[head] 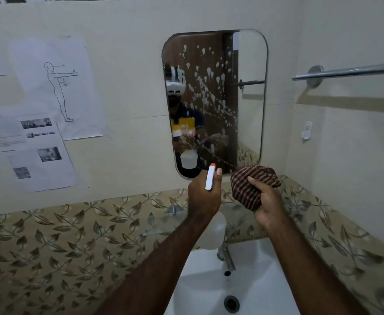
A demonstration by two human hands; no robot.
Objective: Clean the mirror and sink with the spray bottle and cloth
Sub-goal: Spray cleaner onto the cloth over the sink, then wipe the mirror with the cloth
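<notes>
The left hand (203, 197) grips the upright white spray bottle (210, 178), orange nozzle aimed at the droplet-spattered mirror (250, 64), while the right hand (268, 202) clutches a bunched striped cloth (248, 185).

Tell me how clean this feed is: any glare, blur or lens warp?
Head view: dim, even light; mirror shows no hard glare, only foam droplets; towel bar carries a highlight and casts a soft shadow; wide-angle bends wall edges; papers unreadable.

cloth (252, 185): dark brown w/ tan stripes, in right grip
spray bottle (210, 178): white head, orange nozzle tip, translucent white body, in left grip
mirror (250, 64): white foam spots
sink (254, 280): white, below grips
wall tiles (50, 246): beige, brown leaf pattern
</notes>
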